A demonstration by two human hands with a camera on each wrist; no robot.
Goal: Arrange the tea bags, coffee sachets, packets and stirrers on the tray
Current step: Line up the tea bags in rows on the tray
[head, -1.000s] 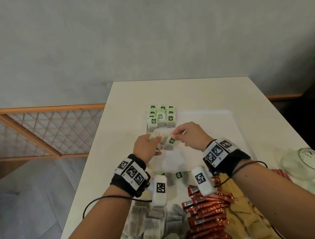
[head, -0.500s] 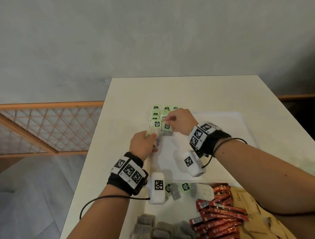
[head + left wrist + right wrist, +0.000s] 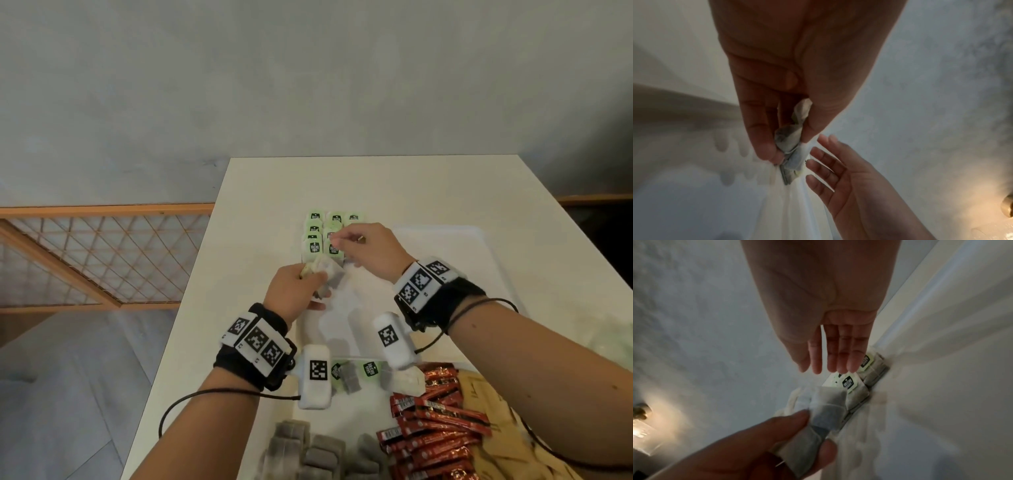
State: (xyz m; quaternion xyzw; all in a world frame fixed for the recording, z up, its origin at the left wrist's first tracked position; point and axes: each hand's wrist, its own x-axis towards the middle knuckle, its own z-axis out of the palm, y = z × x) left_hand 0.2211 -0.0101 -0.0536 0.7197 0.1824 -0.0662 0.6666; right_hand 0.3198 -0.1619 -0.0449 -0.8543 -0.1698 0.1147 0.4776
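Several tea bags with green tags (image 3: 323, 236) stand in rows at the far left corner of the white tray (image 3: 462, 260). My left hand (image 3: 298, 287) hovers just in front of them and grips a bunch of grey tea bags (image 3: 330, 277); the left wrist view shows the bunch (image 3: 801, 110) pinched between thumb and fingers of that hand (image 3: 789, 144). My right hand (image 3: 359, 246) is over the front row. In the right wrist view its fingers (image 3: 826, 368) are straight and hold nothing, just above the arranged tea bags (image 3: 851, 382). The left hand's bunch (image 3: 826, 410) lies close below.
Near me on the white table (image 3: 411, 185) lie loose grey tea bags (image 3: 308, 452), red coffee sachets (image 3: 435, 428), brown packets (image 3: 486, 411) and two green-tagged tea bags (image 3: 371, 370). A wooden lattice railing (image 3: 85, 257) stands off the table's left side.
My right hand took one tea bag from the left hand's bunch, carried it forward to the rows and let it go. The left hand stayed put with its bunch.
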